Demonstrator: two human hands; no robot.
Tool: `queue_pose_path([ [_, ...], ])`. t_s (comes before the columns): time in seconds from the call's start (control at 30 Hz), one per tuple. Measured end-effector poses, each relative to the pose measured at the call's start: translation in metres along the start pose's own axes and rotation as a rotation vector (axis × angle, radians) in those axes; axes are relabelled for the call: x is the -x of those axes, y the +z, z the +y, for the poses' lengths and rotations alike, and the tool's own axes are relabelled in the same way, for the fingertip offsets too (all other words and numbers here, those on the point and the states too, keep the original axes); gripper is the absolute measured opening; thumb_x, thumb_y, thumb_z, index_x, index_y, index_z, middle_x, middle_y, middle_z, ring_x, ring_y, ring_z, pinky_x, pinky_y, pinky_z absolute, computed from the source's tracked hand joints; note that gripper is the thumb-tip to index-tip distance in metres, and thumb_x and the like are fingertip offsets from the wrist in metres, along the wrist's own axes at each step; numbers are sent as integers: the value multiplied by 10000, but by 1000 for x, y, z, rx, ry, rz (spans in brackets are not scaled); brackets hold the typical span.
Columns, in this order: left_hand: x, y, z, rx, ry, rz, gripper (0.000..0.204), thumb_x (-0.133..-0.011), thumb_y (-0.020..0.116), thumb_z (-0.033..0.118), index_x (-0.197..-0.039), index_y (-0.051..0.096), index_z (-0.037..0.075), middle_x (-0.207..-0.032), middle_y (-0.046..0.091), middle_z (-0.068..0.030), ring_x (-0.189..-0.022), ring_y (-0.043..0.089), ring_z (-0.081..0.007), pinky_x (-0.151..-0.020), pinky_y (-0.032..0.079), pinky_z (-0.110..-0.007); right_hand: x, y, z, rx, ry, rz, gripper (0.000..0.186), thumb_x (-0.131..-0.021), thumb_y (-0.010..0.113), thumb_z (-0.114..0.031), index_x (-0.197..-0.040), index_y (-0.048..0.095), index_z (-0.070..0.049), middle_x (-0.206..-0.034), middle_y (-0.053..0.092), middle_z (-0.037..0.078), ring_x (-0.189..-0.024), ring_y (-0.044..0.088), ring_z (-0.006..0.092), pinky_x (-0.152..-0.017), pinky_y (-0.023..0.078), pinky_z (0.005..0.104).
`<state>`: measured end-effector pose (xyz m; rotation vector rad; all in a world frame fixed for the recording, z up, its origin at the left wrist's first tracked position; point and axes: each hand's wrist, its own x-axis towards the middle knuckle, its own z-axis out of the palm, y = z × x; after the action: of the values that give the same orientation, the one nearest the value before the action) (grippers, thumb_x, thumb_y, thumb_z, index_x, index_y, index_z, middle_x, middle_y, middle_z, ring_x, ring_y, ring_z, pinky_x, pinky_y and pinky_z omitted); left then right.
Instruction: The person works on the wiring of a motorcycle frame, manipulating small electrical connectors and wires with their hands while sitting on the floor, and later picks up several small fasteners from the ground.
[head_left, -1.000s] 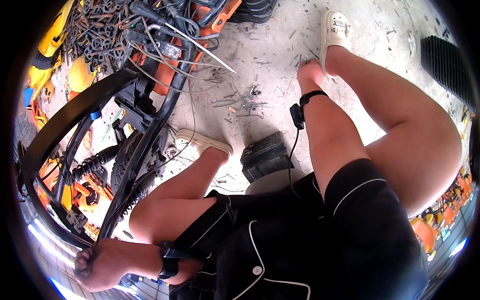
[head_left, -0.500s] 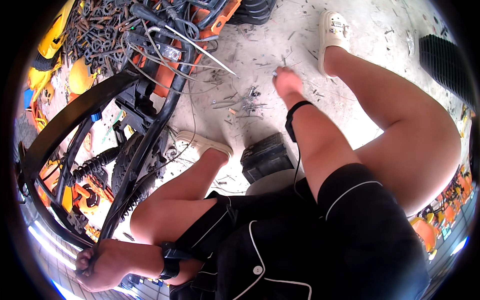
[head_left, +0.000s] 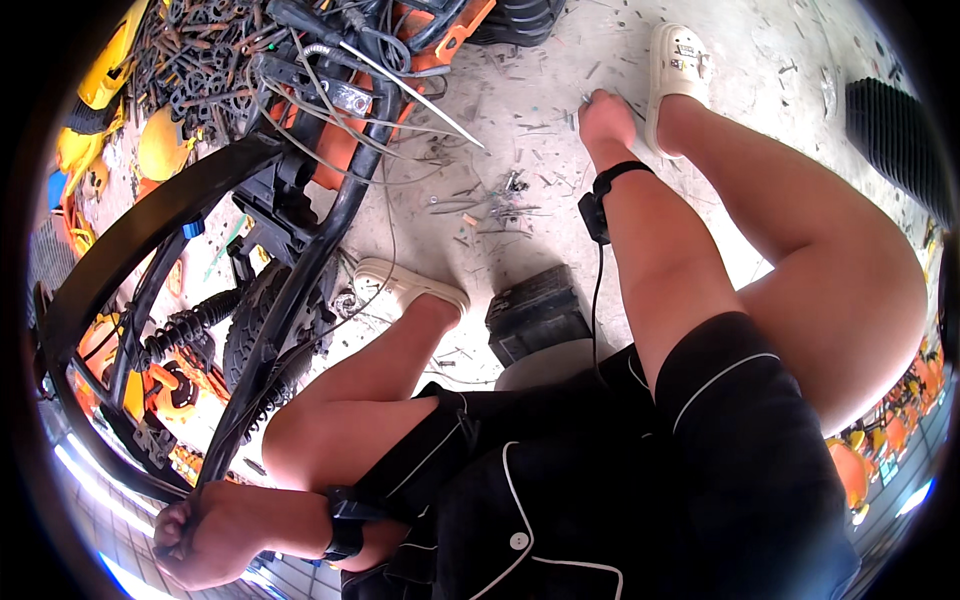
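At eight o'clock the left hand (head_left: 205, 535) has its grip closed around the black tubular frame (head_left: 160, 207), which extends from eight to eleven. At one o'clock the right hand (head_left: 607, 120) is near the floor (head_left: 555, 220); whether its grip holds something small, I cannot tell. Toward eleven, the long pale rod (head_left: 412, 95) could scratch the right forearm (head_left: 665, 250), if this swings carelessly leftward

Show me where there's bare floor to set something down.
Widest: the concrete floor between the right shoe and the black ribbed part, only lightly littered. A smaller patch lies between the left shoe and the scattered scraps. Crowded: the upper left, where rusty metal parts pile up near the black tubular frame.
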<state>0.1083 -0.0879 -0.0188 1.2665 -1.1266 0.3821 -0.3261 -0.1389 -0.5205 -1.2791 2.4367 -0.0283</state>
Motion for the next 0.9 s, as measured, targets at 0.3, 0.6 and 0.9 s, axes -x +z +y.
queue_pose_path([
  [0.3,1,14,7,59,56,214,56,-819,605,103,-809,552,89,-641,527,8,-531,555,-127,-491,430,-273,87,29,-20,17,-358,-285,262,-892,609,-248,-1093,598,-81,-1146,623,138,-1106,607,344,-912,523,468],
  [0.6,-5,5,0,175,56,192,80,-798,617,93,-847,557,73,-628,523,-5,-531,552,-138,-494,427,-277,56,5,-38,-130,-313,-201,231,-886,628,-253,-1041,617,-82,-1139,620,131,-1094,608,329,-902,532,449],
  [0.9,-6,3,5,166,-15,107,60,-822,580,106,-848,559,56,-614,517,4,-539,560,-125,-491,421,-263,33,9,-66,-21,-220,-216,235,-919,532,-145,-1128,632,-109,-1222,616,102,-1152,599,301,-917,537,429],
])
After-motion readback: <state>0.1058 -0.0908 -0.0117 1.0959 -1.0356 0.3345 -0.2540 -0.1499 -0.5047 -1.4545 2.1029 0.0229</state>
